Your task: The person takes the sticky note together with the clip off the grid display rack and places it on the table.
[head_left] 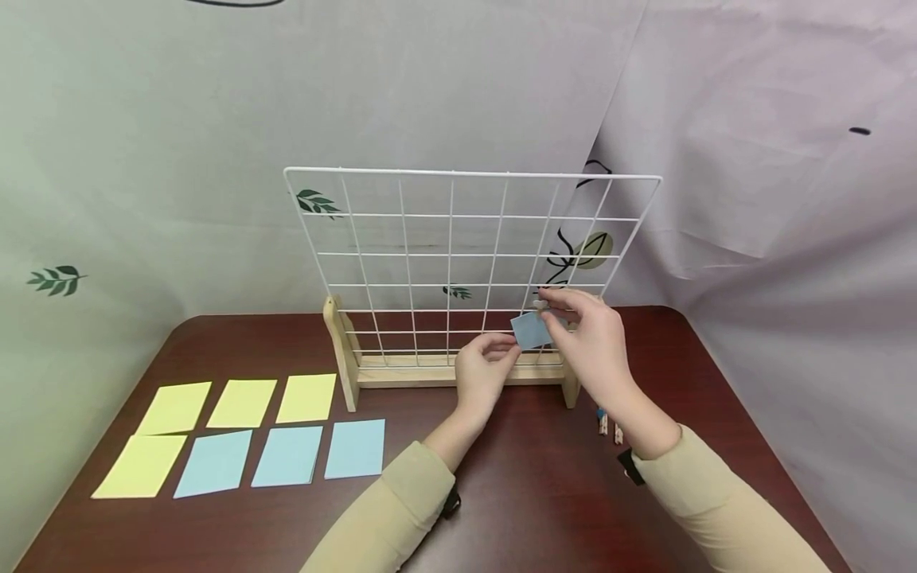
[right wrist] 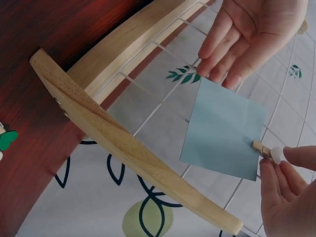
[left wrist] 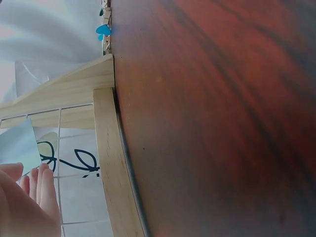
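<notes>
A blue paper square (head_left: 528, 330) is in front of the lower right part of a white wire grid (head_left: 473, 173). My left hand (head_left: 483, 370) pinches one corner of it between thumb and fingers. My right hand (head_left: 598, 338) pinches a small wooden clothespin (right wrist: 264, 148) with a white decoration, seen at the paper's edge in the right wrist view. In the left wrist view the paper (left wrist: 19, 145) stands out above my left fingertips. Whether the clothespin also grips a grid wire, I cannot tell.
The grid stands in a wooden base (head_left: 430, 380) with two side feet. To the left on the dark red table (head_left: 516, 509) lie several yellow squares (head_left: 241, 403) and three blue squares (head_left: 356, 448). More clothespins (head_left: 602, 422) lie by the right forearm.
</notes>
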The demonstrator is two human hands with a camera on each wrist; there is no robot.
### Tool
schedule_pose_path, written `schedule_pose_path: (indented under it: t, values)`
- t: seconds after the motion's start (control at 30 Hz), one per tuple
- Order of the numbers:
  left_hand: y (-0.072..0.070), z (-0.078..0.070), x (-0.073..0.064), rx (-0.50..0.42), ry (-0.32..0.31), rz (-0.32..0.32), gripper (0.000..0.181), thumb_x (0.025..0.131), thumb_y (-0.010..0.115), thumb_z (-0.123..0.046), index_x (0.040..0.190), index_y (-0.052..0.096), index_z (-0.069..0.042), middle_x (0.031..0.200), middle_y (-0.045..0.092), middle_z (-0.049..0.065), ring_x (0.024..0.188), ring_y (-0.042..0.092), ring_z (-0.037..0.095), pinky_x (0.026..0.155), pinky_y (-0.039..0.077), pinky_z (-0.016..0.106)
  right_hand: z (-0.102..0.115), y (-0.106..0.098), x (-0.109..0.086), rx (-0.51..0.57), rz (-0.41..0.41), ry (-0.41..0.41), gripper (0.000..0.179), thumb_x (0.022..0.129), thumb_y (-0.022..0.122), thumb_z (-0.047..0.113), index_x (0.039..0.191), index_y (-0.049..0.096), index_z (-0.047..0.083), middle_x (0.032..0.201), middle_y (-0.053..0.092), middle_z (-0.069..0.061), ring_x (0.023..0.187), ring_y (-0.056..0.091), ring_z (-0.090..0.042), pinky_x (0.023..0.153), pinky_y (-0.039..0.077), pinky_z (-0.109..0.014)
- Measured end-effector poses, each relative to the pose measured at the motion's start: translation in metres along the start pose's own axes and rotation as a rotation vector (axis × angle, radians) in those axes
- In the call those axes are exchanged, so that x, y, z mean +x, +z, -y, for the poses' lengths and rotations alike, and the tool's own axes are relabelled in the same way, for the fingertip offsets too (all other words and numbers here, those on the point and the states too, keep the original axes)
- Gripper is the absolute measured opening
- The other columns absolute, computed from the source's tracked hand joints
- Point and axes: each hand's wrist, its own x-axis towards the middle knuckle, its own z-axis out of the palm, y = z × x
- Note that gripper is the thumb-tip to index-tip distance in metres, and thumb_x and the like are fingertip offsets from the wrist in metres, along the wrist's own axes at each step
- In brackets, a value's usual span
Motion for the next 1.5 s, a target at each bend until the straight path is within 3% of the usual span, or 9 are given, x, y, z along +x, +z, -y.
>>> schedule_pose_path:
  t: [0.13,0.33,0.43,0.57,0.77,1.1,1.3,1.4,1.5]
  values:
    - [0.000,-0.001,-0.001,0.021,0.007,-0.008,0.007,0.089,0.082,0.001,0.095,0.080,0.002,0.093,0.081,0.021,0.084,0.081,0.037,0.062,0.055,0.009,0.001,0.000,0.000,-0.019,-0.002,-0.003,0.029,0.092,0.078,-0.003,0.121,0.079,0.003,0.115,0.081,-0.015,0.097,0.081,-0.031,0.082,0.058,-0.037]
    - [0.001,-0.003,0.001,0.016,0.007,-0.002,0.004,0.089,0.080,0.002,0.091,0.079,0.004,0.093,0.080,0.022,0.083,0.081,0.038,0.061,0.053,0.008,0.002,0.000,0.003,-0.035,-0.010,0.000,0.026,0.092,0.077,-0.002,0.117,0.080,0.002,0.110,0.082,-0.015,0.092,0.082,-0.031,0.084,0.063,-0.044]
    - [0.001,-0.003,0.001,0.003,-0.004,0.001,0.006,0.089,0.080,0.003,0.093,0.078,0.007,0.093,0.080,0.024,0.084,0.080,0.040,0.062,0.053,0.007,0.002,0.000,0.004,-0.027,-0.013,-0.004,0.022,0.092,0.079,-0.001,0.113,0.082,0.002,0.106,0.082,-0.014,0.090,0.082,-0.029,0.075,0.062,-0.022]
    - [0.003,-0.003,0.001,-0.023,-0.022,-0.002,0.008,0.088,0.080,0.005,0.094,0.077,0.009,0.091,0.079,0.027,0.083,0.080,0.042,0.062,0.054,0.007,0.001,0.000,0.005,-0.007,-0.020,-0.014,0.016,0.090,0.082,0.001,0.107,0.082,0.002,0.102,0.083,-0.012,0.085,0.082,-0.027,0.069,0.045,0.002]
    - [0.003,-0.006,-0.001,-0.050,-0.058,0.008,0.011,0.087,0.080,0.005,0.096,0.077,0.010,0.091,0.079,0.027,0.083,0.079,0.041,0.062,0.055,0.008,-0.006,0.003,0.003,-0.012,-0.043,-0.037,0.016,0.089,0.083,0.000,0.105,0.081,0.003,0.099,0.082,-0.012,0.081,0.080,-0.027,0.068,0.046,-0.005]
    - [0.001,-0.008,-0.003,-0.023,-0.076,0.043,0.010,0.090,0.079,0.002,0.096,0.079,0.010,0.090,0.079,0.027,0.084,0.080,0.042,0.062,0.055,0.010,-0.013,0.011,0.002,0.024,-0.139,-0.124,0.014,0.086,0.084,-0.006,0.098,0.081,0.001,0.096,0.081,-0.012,0.073,0.075,-0.027,0.065,0.043,-0.004]
    - [0.000,-0.009,-0.005,-0.067,-0.097,0.081,0.011,0.091,0.077,0.005,0.098,0.077,0.013,0.092,0.078,0.030,0.085,0.079,0.046,0.071,0.069,0.029,-0.012,0.011,0.002,0.091,-0.199,-0.114,0.012,0.085,0.084,-0.007,0.095,0.082,0.000,0.094,0.081,-0.013,0.072,0.067,-0.002,0.061,0.046,-0.007]
    - [-0.001,-0.009,-0.006,-0.095,-0.121,0.096,0.011,0.091,0.075,0.007,0.099,0.076,0.015,0.092,0.078,0.032,0.085,0.078,0.049,0.076,0.071,0.043,-0.010,0.010,0.003,0.166,-0.209,-0.066,0.012,0.086,0.084,-0.007,0.095,0.081,-0.002,0.094,0.081,-0.016,0.074,0.064,0.013,0.065,0.048,-0.002]
    - [-0.002,-0.009,-0.008,-0.120,-0.155,0.105,0.012,0.091,0.075,0.007,0.100,0.076,0.015,0.092,0.077,0.033,0.080,0.079,0.043,0.079,0.070,0.048,-0.009,0.009,0.004,0.231,-0.202,-0.017,0.012,0.087,0.084,-0.007,0.098,0.081,-0.003,0.095,0.081,-0.019,0.075,0.064,0.019,0.066,0.050,-0.001]
